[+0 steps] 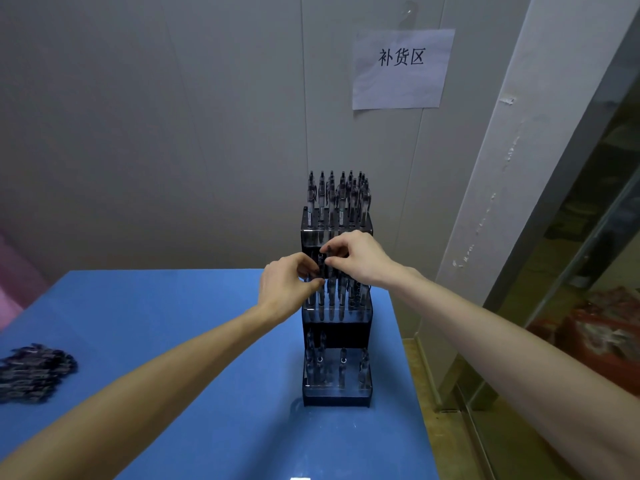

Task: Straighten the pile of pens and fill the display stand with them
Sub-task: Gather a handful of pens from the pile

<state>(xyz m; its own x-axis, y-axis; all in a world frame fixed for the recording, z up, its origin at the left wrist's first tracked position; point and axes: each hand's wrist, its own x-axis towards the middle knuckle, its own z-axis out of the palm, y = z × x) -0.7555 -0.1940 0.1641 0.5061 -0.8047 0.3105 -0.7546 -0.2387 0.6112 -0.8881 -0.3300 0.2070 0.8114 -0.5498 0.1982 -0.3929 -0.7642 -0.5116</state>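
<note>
At the middle tier of the three-tier pen display stand, both hands are working on pens above its holes. Doing this step well probably means keeping each pen upright over a free hole, letting it drop straight rather than forcing it, and not knocking the pens already standing in the same row. The left hand has its fingers curled, pinching a dark pen near the tier's left side; the right hand pinches the top of the same pen or one just beside it, which one I cannot tell. Both forearms reach forward and converge over the blue table, wrists slightly raised. The top tier looks full, the middle nearly so, and the bottom tier holds only a few pens with gaps between. More pens lie in a loose pile at the table's left edge, well apart from the stand
</note>
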